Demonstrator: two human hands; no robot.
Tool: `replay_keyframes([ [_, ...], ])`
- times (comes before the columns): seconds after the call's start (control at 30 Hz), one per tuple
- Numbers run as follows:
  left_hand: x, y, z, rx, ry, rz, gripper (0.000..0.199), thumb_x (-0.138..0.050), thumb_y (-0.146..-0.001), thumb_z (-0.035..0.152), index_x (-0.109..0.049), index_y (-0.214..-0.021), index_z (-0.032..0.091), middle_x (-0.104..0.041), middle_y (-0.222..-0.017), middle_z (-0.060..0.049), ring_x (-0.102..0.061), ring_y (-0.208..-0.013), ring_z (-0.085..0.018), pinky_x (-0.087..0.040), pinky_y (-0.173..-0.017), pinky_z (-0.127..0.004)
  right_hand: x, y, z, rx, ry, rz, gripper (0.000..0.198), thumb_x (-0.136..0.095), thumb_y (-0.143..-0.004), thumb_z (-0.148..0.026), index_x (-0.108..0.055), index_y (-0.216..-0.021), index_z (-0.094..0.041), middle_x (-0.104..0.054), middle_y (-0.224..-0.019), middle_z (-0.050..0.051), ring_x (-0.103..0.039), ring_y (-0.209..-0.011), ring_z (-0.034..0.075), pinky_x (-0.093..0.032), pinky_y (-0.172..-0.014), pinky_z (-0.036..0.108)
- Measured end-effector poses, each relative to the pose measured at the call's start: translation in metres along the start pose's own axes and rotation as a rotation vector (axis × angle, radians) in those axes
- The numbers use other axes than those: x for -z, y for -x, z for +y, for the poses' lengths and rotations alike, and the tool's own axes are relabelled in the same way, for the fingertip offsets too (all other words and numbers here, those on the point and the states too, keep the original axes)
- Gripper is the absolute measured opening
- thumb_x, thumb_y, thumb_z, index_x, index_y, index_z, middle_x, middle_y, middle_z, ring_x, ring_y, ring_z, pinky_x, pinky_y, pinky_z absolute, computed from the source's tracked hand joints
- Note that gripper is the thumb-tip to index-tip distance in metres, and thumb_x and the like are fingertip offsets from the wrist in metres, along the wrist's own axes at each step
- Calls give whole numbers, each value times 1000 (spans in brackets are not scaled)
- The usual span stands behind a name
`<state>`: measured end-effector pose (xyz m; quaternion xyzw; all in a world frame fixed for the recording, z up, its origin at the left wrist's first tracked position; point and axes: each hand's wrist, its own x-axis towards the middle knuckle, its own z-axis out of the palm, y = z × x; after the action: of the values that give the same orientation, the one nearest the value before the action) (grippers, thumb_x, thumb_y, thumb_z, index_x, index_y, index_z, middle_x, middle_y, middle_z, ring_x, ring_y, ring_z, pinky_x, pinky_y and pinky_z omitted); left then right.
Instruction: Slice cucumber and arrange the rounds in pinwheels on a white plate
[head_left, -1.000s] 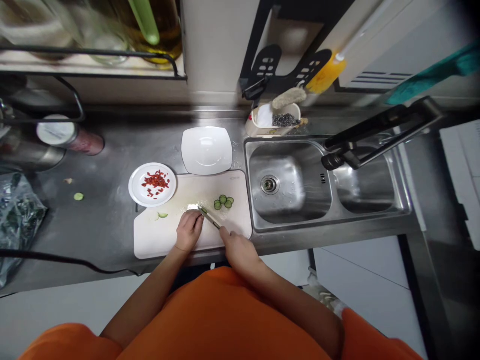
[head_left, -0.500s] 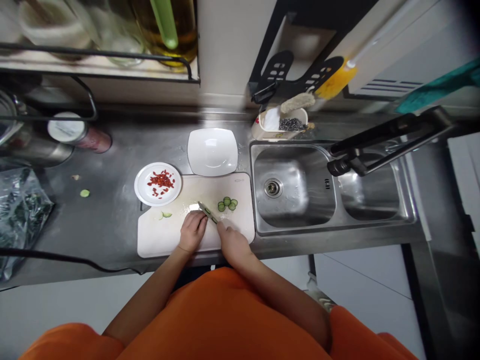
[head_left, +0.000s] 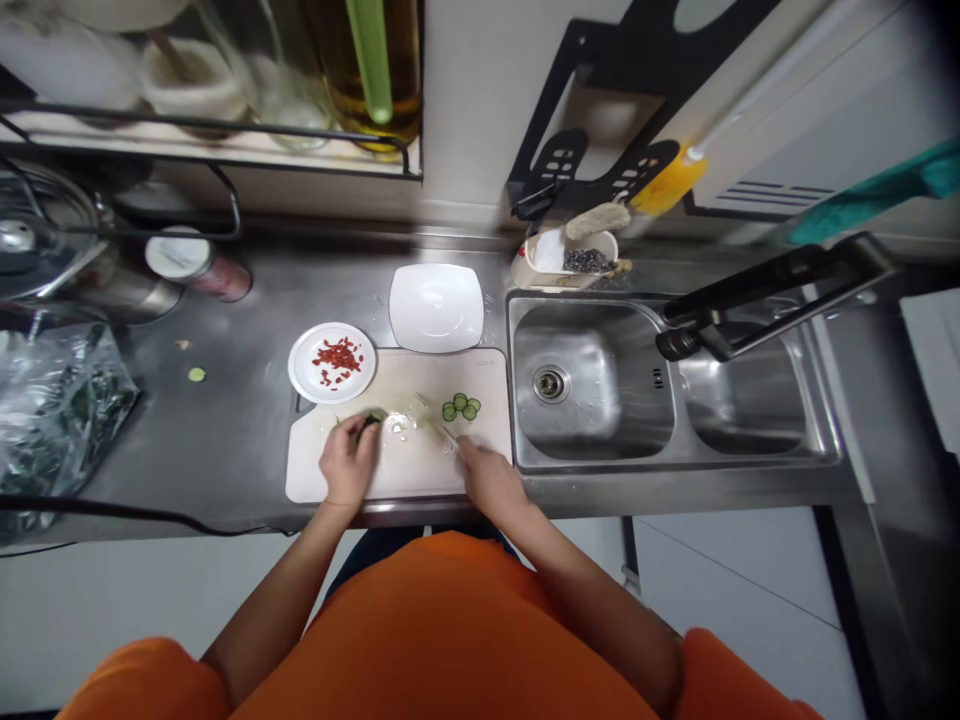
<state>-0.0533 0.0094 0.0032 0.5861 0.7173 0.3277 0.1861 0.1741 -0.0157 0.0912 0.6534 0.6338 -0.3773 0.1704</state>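
My left hand [head_left: 348, 462] is over the left part of the white cutting board [head_left: 420, 478], its fingers closed round a dark green piece of cucumber [head_left: 372, 419], mostly hidden by them. My right hand [head_left: 491, 482] grips a knife [head_left: 442, 430], smeared by motion, its blade pointing up and left over the board. Several round cucumber slices [head_left: 460, 406] lie in a cluster just right of the blade. Wet, pale bits lie on the board between the hands. A white plate of small red pieces [head_left: 331, 362] overlaps the board's upper left corner.
Behind the board is a white square dish [head_left: 436, 308]. To the right lies a double steel sink [head_left: 592, 375] with a black faucet [head_left: 750, 285]. A lidded jar [head_left: 199, 264], a plastic bag of greens [head_left: 60, 410] and a cucumber end [head_left: 196, 375] are at left.
My left hand has moved left, away from the knife, with the cucumber piece. My right hand and the knife have shifted slightly right. The whole view has shifted a little.
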Motion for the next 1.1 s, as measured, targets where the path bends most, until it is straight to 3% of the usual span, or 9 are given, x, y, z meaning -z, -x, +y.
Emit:
replay_keyframes([
  [0.1, 21, -19, -24, 170, -55, 210, 30, -57, -82, 38, -58, -102, 16, -65, -92, -5, -61, -83, -16, -48, -80, -31, 0, 4, 2, 27, 52, 38, 40, -29, -90, -16, -44, -126, -26, -59, -101, 9, -60, -82, 20, -39, -68, 28],
  [0.2, 30, -33, -44, 207, -99, 227, 27, -56, -81, 35, -56, -100, 15, -63, -92, -6, -60, -83, -17, -47, -82, -33, -2, 5, 2, 56, 96, 61, 43, -30, -90, -15, -41, -130, -25, -55, -106, 10, -59, -80, 19, -39, -67, 28],
  [0.33, 30, -33, -51, 167, -138, 202, 27, -56, -81, 33, -55, -101, 15, -62, -94, -8, -58, -90, -20, -45, -86, -36, -6, 6, 5, 73, 143, 113, 45, -32, -90, -16, -36, -134, -24, -49, -111, 12, -58, -78, 18, -40, -68, 28],
  [0.47, 32, -20, -34, 0, -169, 224, 32, -54, -83, 33, -54, -106, 12, -57, -106, -14, -52, -107, -25, -40, -95, -42, -12, 7, 11, 102, 185, 178, 41, -36, -91, -20, -40, -131, -25, -46, -112, 11, -56, -77, 17, -40, -68, 27],
  [0.53, 30, -10, -17, -143, -126, 122, 27, -53, -84, 31, -56, -104, 14, -57, -107, -13, -50, -109, -24, -38, -98, -43, -14, 6, 14, 112, 211, 204, 40, -37, -91, -20, -41, -130, -25, -46, -111, 11, -55, -78, 17, -40, -69, 27],
  [0.63, 16, 8, 15, -406, 12, -205, 20, -56, -85, 31, -57, -101, 19, -60, -103, -9, -53, -104, -21, -42, -93, -38, -16, 4, 16, 121, 254, 246, 40, -37, -91, -19, -41, -130, -24, -48, -109, 11, -54, -81, 18, -40, -71, 28],
  [0.73, -9, 21, 43, -481, 77, -403, 27, -59, -83, 36, -56, -106, 21, -59, -101, -8, -54, -99, -21, -45, -88, -37, -18, 3, 17, 145, 303, 283, 41, -38, -90, -16, -42, -131, -24, -49, -108, 11, -53, -83, 19, -40, -72, 29],
  [0.9, -41, 24, 60, -405, 33, -469, 32, -65, -77, 40, -56, -99, 18, -58, -91, -7, -54, -90, -22, -46, -80, -36, -19, 4, 22, 164, 353, 315, 46, -39, -90, -14, -39, -135, -24, -51, -108, 11, -53, -85, 20, -39, -71, 29],
  [1.1, -56, 13, 64, -303, 23, -404, 18, -64, -78, 31, -56, -87, 18, -57, -85, -6, -53, -86, -21, -45, -79, -35, -20, 12, 30, 192, 350, 321, 44, -41, -89, -15, -42, -133, -22, -53, -105, 11, -52, -84, 19, -38, -70, 28],
])
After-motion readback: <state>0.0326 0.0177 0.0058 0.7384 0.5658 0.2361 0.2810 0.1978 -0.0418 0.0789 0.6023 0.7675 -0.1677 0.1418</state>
